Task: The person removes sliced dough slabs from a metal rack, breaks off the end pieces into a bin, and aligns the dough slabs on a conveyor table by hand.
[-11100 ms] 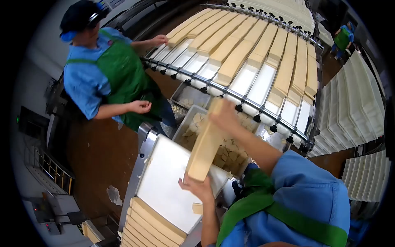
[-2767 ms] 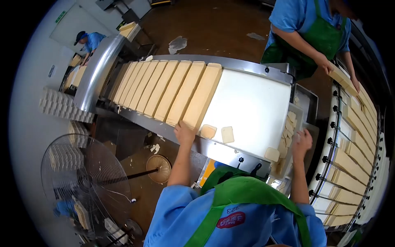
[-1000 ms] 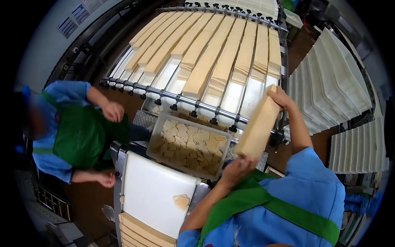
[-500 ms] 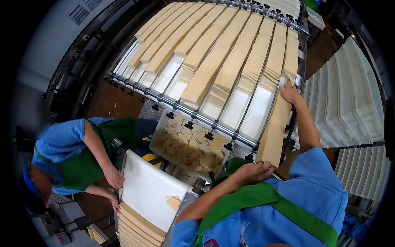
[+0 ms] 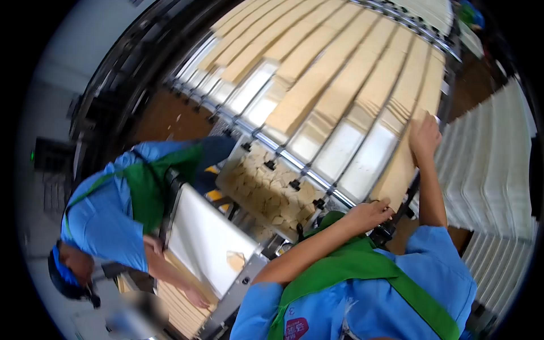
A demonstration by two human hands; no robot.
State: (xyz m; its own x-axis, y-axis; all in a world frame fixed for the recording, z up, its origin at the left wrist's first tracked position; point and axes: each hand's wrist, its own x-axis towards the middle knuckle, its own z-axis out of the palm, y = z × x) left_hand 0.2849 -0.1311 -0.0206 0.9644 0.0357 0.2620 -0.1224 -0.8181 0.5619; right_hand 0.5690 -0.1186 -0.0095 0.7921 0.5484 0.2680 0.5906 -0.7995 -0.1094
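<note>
A long stack of thin beige sheets [image 5: 399, 178] lies in the rightmost lane of a white slatted table, between my two hands. My right hand [image 5: 425, 137] is closed around its far part, thumb side toward the neighbouring stacks. At the near end, close to the metal rail, my left hand [image 5: 369, 216] has its fingers curled against the stack. Further rows of beige sheets [image 5: 334, 73] fill the lanes to the left, some with fanned, leaning near ends. The image is blurred, so the exact finger contact is hard to see.
A metal rail [image 5: 266, 141] with black knobs borders the table. Below it stands a bin [image 5: 226, 180] of broken beige pieces. At left, a co-worker [image 5: 107, 215] leans over a white conveyor belt [image 5: 207, 226] with stacked sheets. Tall white ribbed stacks [image 5: 481, 164] stand at right.
The stack in my hands has slid away from me along its lane, its near end now close to the rail. The camera has tilted. The co-worker has leaned further over the sheets.
</note>
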